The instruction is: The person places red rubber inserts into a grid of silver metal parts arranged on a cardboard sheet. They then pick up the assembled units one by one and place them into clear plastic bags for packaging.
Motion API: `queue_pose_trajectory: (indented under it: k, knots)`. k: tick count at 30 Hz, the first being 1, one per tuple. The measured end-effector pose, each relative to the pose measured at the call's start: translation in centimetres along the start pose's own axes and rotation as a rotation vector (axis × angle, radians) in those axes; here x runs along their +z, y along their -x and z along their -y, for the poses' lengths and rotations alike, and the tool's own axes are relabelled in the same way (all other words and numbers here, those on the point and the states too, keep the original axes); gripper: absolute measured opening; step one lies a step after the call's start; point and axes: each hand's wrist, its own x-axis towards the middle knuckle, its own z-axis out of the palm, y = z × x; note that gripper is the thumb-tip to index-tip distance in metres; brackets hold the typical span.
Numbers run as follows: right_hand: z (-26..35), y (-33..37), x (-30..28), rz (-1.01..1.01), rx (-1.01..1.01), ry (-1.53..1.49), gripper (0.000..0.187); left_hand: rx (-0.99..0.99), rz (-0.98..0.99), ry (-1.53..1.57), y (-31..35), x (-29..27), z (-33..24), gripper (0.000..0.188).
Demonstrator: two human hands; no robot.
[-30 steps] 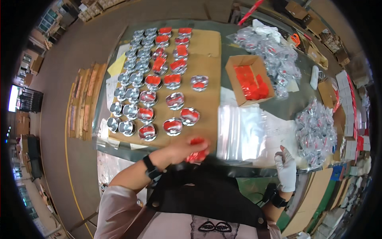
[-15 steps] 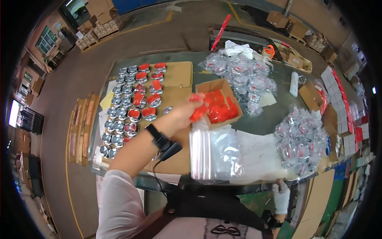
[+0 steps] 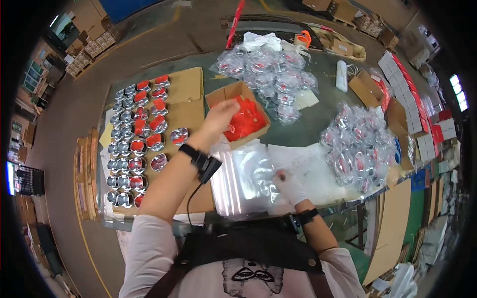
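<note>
My bare left hand (image 3: 222, 118) is over the left side of an open cardboard box (image 3: 258, 136) of thin red pieces (image 3: 246, 121). Its fingers are curled down at the red pieces; what they hold, if anything, is hidden. My right hand (image 3: 289, 186), in a white glove with bare fingertips, rests at the right edge of a stack of clear plastic bags (image 3: 238, 179); how its fingers are set is unclear. To the left, rows of shiny metal cup-shaped parts (image 3: 137, 146) stand on a cardboard sheet (image 3: 186, 92), several with red pieces on them.
Bagged metal parts lie in a far heap (image 3: 273, 72) and a right-hand heap (image 3: 355, 149). A white sheet (image 3: 308, 164) lies beside the bags. Behind are a red stick-like object (image 3: 235, 22) and an orange tape dispenser (image 3: 303, 38). White boxes (image 3: 405, 94) line the right side.
My left hand has shifted from the box's near left corner, where it held something red, to over its left side. My right hand has come up from below the table edge onto the bags.
</note>
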Motion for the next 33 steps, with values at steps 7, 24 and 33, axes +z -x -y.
queue_pose_trajectory:
  k: [7, 24, 33]
  knots:
    - [1.3, 2.1, 1.4, 0.142, -0.158, -0.051, 0.033, 0.182, 0.168, -1.109, 8.3, 4.9, 11.9, 0.041]
    - [20.7, 5.5, 5.6, 0.682, -0.074, -0.720, 0.024, 0.173, -0.167, 0.311, 24.8, -3.5, 10.5, 0.025]
    - [27.1, 1.4, 21.4, 0.334, -0.753, 0.558, 0.021, 0.162, -0.815, -0.135, 38.0, -19.3, 10.7, 0.018]
